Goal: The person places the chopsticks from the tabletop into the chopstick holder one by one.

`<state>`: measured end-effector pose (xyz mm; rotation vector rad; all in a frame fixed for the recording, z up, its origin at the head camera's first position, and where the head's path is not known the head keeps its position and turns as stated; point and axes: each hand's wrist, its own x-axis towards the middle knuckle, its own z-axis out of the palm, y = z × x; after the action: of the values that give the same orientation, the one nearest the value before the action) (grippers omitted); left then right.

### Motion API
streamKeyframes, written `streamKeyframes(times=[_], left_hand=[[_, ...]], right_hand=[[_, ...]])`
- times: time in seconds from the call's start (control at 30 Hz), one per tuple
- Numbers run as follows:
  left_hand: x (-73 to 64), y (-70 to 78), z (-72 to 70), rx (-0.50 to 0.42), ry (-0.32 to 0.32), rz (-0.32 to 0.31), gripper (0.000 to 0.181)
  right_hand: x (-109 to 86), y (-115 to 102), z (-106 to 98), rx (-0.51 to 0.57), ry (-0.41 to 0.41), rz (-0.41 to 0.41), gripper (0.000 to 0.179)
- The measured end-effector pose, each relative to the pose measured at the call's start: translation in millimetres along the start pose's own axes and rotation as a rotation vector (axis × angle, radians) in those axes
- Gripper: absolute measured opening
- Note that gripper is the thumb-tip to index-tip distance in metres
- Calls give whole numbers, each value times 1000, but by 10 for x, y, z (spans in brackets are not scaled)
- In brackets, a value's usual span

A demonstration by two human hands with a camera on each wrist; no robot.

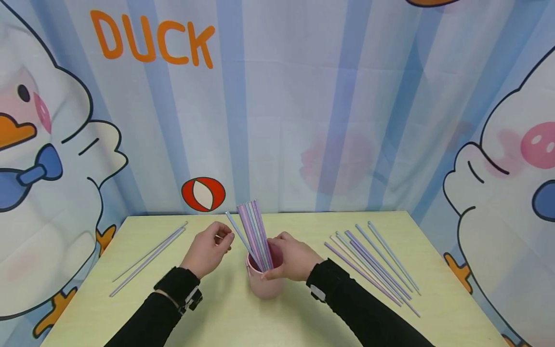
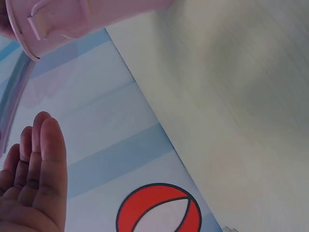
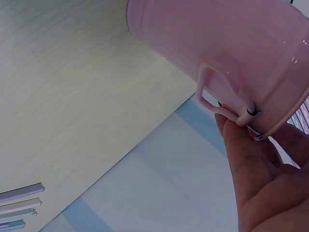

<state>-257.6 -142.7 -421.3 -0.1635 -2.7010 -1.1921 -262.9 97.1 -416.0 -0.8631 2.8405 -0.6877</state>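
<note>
A small pink bucket (image 1: 265, 284) stands at the middle of the table, with a bundle of purple, pink and blue drinking straws (image 1: 256, 231) upright in it. One blue straw (image 1: 239, 231) leans left, apart from the bundle. My right hand (image 1: 299, 258) grips the bucket's rim on its right side; the right wrist view shows the fingers (image 3: 246, 164) at the rim beside the side loop (image 3: 205, 92). Just left of the leaning straw is my left hand (image 1: 209, 248). It holds nothing, and its fingers (image 2: 50, 154) extend loosely in the left wrist view.
On the table (image 1: 217, 313), several loose straws (image 1: 377, 265) in purple, white and blue lie at the right. A few more straws (image 1: 149, 260) lie at the left. Behind the table's back edge hangs a striped blue curtain (image 1: 282, 120) with duck prints.
</note>
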Motion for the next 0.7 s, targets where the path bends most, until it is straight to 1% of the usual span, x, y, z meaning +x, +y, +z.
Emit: streamKeyframes(times=[0.13, 0.27, 0.37, 0.6, 0.7], left_hand=[[-3, -131, -37, 51, 13, -10, 18], [9, -321, -93, 130, 20, -1, 20], [23, -491, -144, 193, 12, 6, 22], [72, -941, -242, 337, -31, -24, 31], [83, -1118, -301, 396, -48, -17, 35]], right_hand=[[-4, 6, 6, 6, 4, -5, 88], [-2, 17, 12, 16, 4, -15, 86], [4, 24, 16, 16, 3, -26, 84], [-4, 3, -10, 13, -4, -32, 84], [-9, -8, -16, 9, -8, -27, 85]])
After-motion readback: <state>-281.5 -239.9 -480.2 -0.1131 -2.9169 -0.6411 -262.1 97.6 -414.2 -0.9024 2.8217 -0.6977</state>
